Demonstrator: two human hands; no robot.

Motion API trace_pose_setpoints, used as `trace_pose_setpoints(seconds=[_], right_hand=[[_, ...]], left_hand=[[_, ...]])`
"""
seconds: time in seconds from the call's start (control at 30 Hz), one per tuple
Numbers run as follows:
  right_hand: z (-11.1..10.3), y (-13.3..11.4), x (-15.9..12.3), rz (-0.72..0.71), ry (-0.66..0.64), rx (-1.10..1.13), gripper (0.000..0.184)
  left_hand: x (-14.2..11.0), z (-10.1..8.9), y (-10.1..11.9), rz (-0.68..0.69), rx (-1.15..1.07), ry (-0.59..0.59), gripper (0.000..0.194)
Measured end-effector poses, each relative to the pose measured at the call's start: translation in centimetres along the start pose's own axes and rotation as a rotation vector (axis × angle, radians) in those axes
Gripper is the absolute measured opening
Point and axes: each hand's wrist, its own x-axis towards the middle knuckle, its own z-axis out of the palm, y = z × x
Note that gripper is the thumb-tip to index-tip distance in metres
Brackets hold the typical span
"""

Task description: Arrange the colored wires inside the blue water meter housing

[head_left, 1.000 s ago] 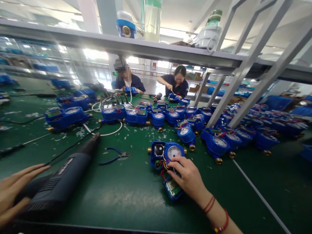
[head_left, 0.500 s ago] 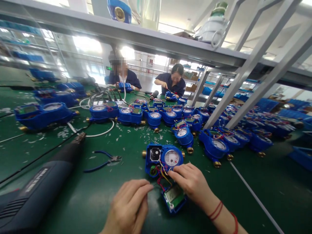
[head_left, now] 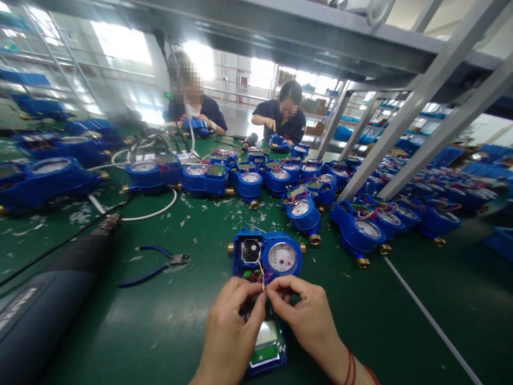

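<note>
Fingers of your left hand (head_left: 226, 326) and right hand (head_left: 308, 313) are pinched, thumb to forefinger, at the thin wires (head_left: 263, 271) of the open meter (head_left: 280, 258); which strand each grips cannot be told. Your left hand has moved in to meet the right, so both now work the wires and neither steadies the meter, which lies dial-up just ahead. Note that your left hand partly covers the display module (head_left: 266, 342). Pliers (head_left: 173, 261) and a heat gun (head_left: 56, 289) limit clearance leftward; a row of meters (head_left: 249, 184) limits it beyond.
</note>
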Motion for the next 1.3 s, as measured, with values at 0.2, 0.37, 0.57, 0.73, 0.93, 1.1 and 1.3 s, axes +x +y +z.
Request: trace_pose_setpoints(seconds=[0.2,0.37,0.57,0.73,0.93,1.1,1.3], right_hand=[[0.7,-0.2,-0.2,0.128,0.036,0.158,0.007],[0.9,0.4,-0.3,0.198,0.010,0.253,0.008],[1.1,1.2,-0.3,0.266,-0.044,0.400,0.009],[1.2,1.8,-0.4,0.254,-0.087,0.463,0.009],[1.2,1.9,-0.8,0.249,-0.103,0.477,0.009],[1.2,2.0,-0.6,0.256,-0.105,0.489,0.009],[1.2,2.0,-0.6,0.232,-0.105,0.511,0.010]], left_hand=[[0.3,-0.2,-0.2,0.110,0.031,0.073,0.007],[0.9,-0.2,-0.2,0.172,0.050,0.065,0.005],[1.3,-0.1,-0.4,0.155,0.032,0.026,0.006],[1.3,-0.3,-0.3,0.164,0.043,0.021,0.007],[1.4,-0.3,-0.4,0.154,0.048,0.018,0.008],[1.5,-0.3,-0.5,0.138,0.066,0.003,0.007],[1.5,-0.3,-0.5,0.144,0.074,-0.009,0.009]])
